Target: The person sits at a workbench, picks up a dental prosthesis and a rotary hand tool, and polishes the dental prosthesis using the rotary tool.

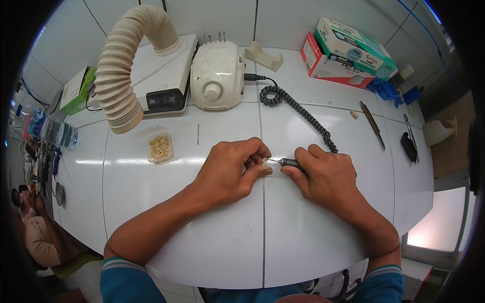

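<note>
My left hand is closed, pinching a small whitish tooth-like piece between thumb and fingers. Across from it, my right hand grips a black rotary handpiece. The handpiece's thin metal bit points left and reaches the small piece; whether it touches cannot be made out. A coiled black cord runs from behind my right hand up to the white control unit. Left of my hands lies a clear plastic box of yellowish tooth-like pieces, its lid open.
A ribbed suction hose arches from a white machine at back left. Mask boxes stand at back right. A brown-handled tool and a thin bur lie on the table. Another person sits at far left.
</note>
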{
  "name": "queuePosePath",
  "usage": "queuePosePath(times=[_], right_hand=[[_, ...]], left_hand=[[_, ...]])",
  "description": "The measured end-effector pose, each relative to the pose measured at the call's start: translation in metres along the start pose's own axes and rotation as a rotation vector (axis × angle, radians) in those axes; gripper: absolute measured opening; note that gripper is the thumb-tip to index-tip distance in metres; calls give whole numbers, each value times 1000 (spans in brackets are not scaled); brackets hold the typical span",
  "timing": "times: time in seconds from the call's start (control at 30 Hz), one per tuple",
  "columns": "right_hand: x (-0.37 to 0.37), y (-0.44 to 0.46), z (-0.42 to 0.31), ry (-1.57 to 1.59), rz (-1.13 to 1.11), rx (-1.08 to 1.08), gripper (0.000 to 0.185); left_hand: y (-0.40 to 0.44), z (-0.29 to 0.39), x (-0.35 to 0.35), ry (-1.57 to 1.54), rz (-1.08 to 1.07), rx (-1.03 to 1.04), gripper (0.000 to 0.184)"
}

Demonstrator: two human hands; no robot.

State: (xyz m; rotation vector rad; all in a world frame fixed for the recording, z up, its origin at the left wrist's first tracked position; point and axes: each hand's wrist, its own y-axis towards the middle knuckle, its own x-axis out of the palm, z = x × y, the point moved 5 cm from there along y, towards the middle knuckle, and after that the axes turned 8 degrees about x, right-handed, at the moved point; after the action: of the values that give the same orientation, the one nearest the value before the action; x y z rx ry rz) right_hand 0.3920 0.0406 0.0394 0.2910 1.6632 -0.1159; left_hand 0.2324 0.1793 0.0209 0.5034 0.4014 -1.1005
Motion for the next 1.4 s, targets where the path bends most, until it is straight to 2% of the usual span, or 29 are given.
queuePosePath(times=[1.4], right_hand=[[1, -1, -1, 6, 27, 1, 44]], left_hand=[[-1, -2, 1, -5, 13, 24, 21]])
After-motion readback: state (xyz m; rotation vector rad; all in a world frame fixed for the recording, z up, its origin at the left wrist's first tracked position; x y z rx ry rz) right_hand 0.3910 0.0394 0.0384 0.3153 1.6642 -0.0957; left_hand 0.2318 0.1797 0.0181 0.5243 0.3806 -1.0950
